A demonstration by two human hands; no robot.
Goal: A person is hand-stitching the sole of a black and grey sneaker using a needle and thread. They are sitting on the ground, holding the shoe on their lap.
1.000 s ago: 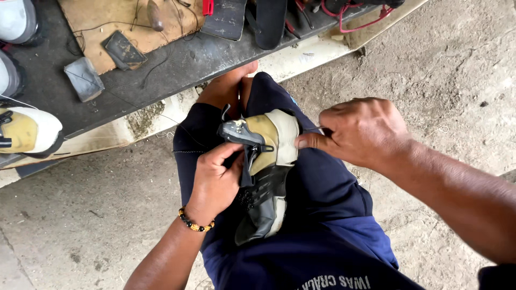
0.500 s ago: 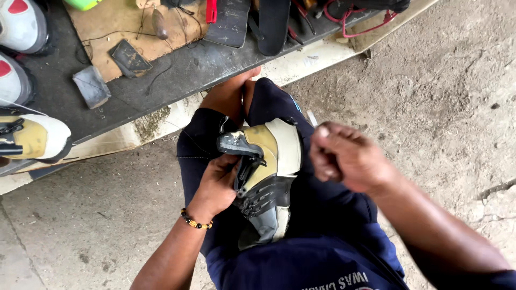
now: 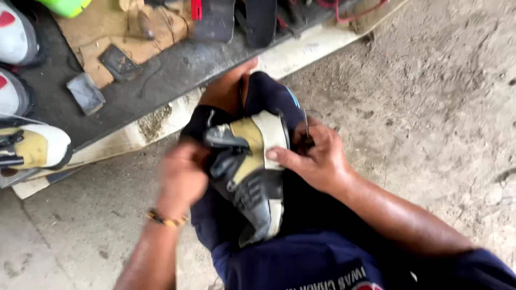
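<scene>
We see soft, even daylight with no hard shadows and no glare on the ground (image 3: 430,107). The whole picture is smeared by motion: our left hand (image 3: 180,177) is blurred most, the shoe (image 3: 250,172) and our right hand (image 3: 317,158) less so. Edges show little distortion.

A shoe (image 3: 250,172) lies on the lap, left hand (image 3: 181,177) at its left side, right hand (image 3: 314,156) at its right; beyond the knees a board (image 3: 177,70) carries more shoes (image 3: 32,147)
</scene>
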